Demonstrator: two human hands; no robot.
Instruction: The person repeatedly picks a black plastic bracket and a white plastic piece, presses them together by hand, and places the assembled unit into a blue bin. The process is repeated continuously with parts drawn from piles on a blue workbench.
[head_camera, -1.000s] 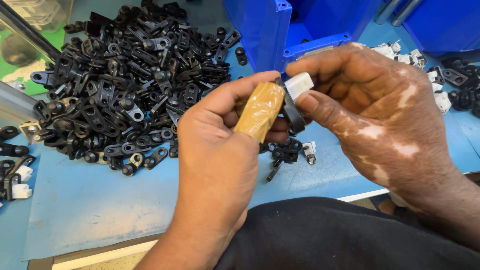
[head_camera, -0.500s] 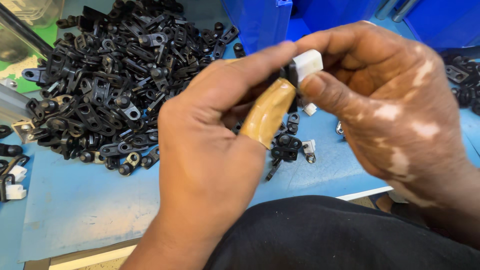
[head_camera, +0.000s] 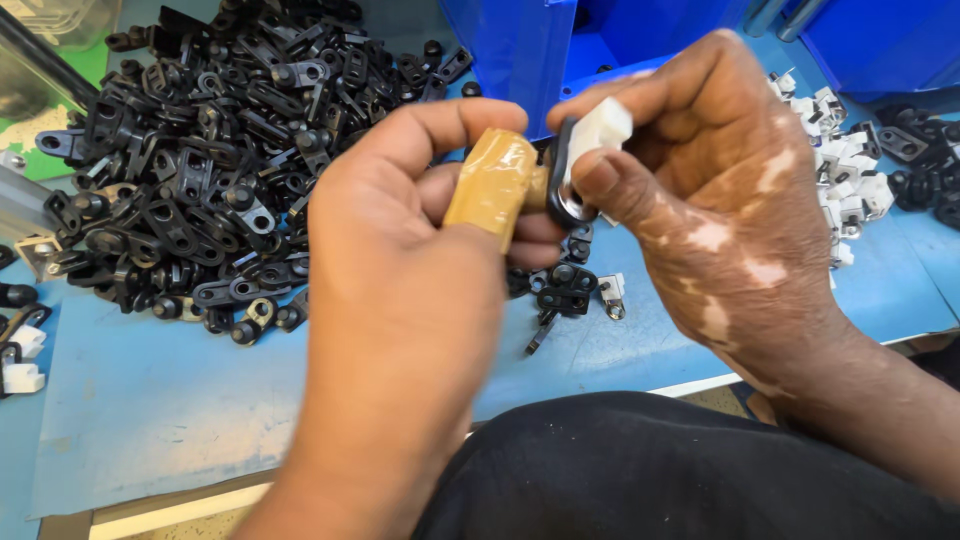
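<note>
My left hand (head_camera: 405, 270) and my right hand (head_camera: 720, 190) meet above a blue work surface (head_camera: 160, 400). The left thumb is wrapped in tan tape (head_camera: 490, 185) and presses against a black plastic link part (head_camera: 562, 180). My right hand pinches that same black part together with a small white plastic clip (head_camera: 602, 125) at its top. Both hands grip the joined pieces between fingertips. A large heap of black plastic parts (head_camera: 210, 160) lies to the left of my hands.
Blue bins (head_camera: 520, 50) stand at the back. A pile of small white clips (head_camera: 845, 160) lies at the right, with more black parts (head_camera: 925, 160) beyond. A few loose black pieces (head_camera: 565, 290) rest below my hands. Dark cloth (head_camera: 640, 470) covers my lap.
Both hands rose slightly and shifted right. The white clip has turned upward on the black part, and the taped thumb now presses closer against it.
</note>
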